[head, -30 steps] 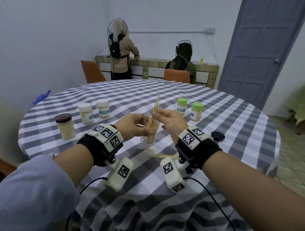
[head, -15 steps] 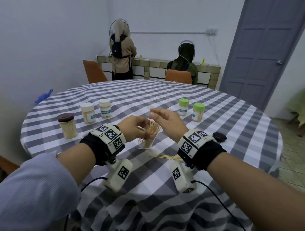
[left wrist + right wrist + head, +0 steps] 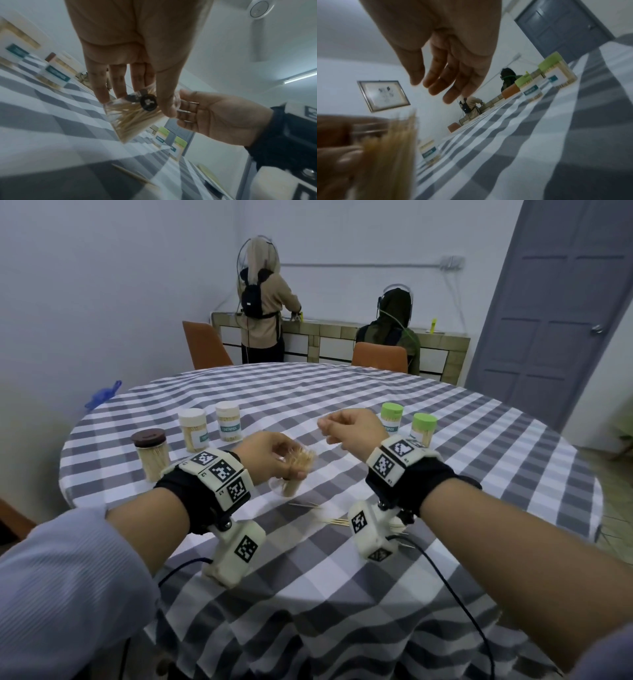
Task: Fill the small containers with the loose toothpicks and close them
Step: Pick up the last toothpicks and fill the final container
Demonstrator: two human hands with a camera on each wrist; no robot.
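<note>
The left hand [image 3: 270,455] grips a clear small container [image 3: 294,474] tilted above the checked tablecloth [image 3: 342,594] — lidless, it seems, with pale toothpicks [image 3: 303,457] bristling past its mouth. The right hand [image 3: 356,428] hovers just beside it, fingers relaxed and holding nothing. Loose toothpicks [image 3: 337,521] lie on the cloth near the container.

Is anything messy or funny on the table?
Yes. Loose toothpicks lie scattered on the checked tablecloth instead of in a jar. The clear jar in the left hand is tilted, lidless, toothpicks bristling out.
</note>
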